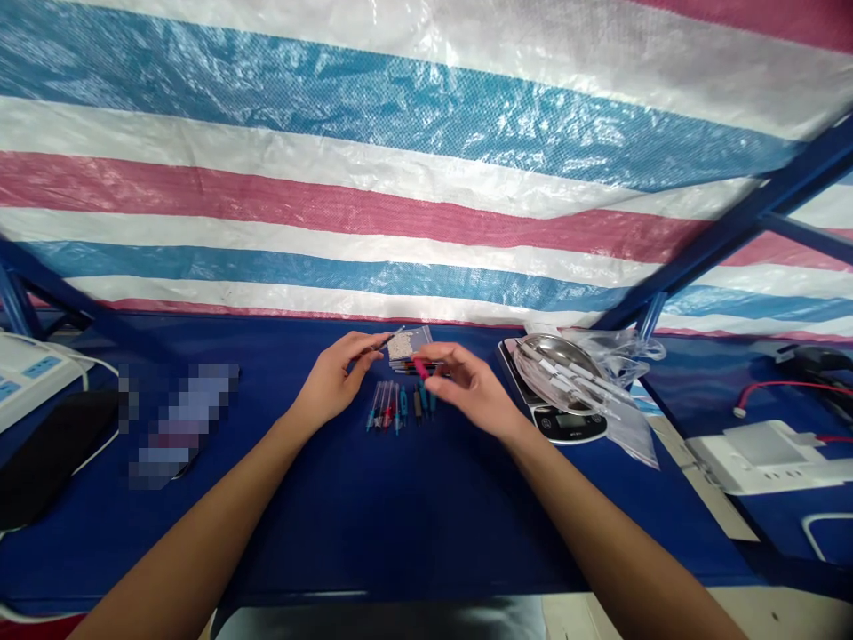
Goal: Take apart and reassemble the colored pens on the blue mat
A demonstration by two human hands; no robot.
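Note:
My left hand point(339, 373) pinches a thin dark stick like a pen refill point(392, 338) between thumb and fingertips. In my right hand point(470, 382), thumb and fingers close on a small pink pen part point(421, 367). Between the hands, several clear pen barrels point(383, 400) with red and blue tips lie side by side on the blue table point(413, 507). To their right are teal pen parts point(403, 402) and a dark grip-like piece point(418, 403). Behind them are thin refills point(403, 365) and a clear bag of small pale pieces point(408, 344).
At right, a kitchen scale point(569, 425) bears a metal bowl point(566, 351) and plastic-wrapped white sticks. A white power strip point(766, 458) sits farther right. On the left lie a black phone-like slab point(50, 444), another power strip point(33, 373) and a pixelated item point(187, 422).

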